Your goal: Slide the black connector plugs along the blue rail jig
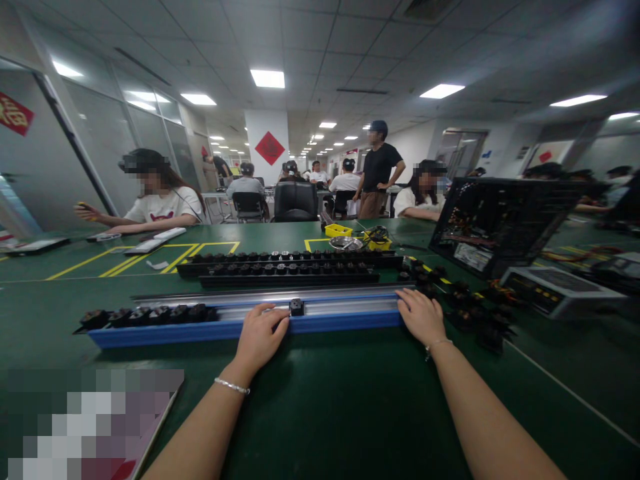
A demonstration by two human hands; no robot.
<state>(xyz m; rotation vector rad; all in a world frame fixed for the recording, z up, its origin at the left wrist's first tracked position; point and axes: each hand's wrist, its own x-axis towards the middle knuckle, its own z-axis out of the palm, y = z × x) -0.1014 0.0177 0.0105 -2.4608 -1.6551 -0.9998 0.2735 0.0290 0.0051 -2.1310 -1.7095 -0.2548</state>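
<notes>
A long blue rail (165, 334) with a silvery channel lies across the green table in front of me. My left hand (261, 335) reaches over its front wall, fingers bent and closed at the left side of a small black socket module (297, 307) in the channel. The fingertips are partly hidden. At the rail's right end, my right hand (423, 316) grips the rail, its fingers over the top. Several more black socket modules (160, 314) stand in a row at the left end of the channel.
Behind are a dark strip (350, 291) and two rows of black modules (290, 269). Loose modules (465, 303) lie right, near a grey power supply (560, 291) and an open computer case (500, 227). A metal dish (346, 244) stands farther back. Co-workers sit across the table.
</notes>
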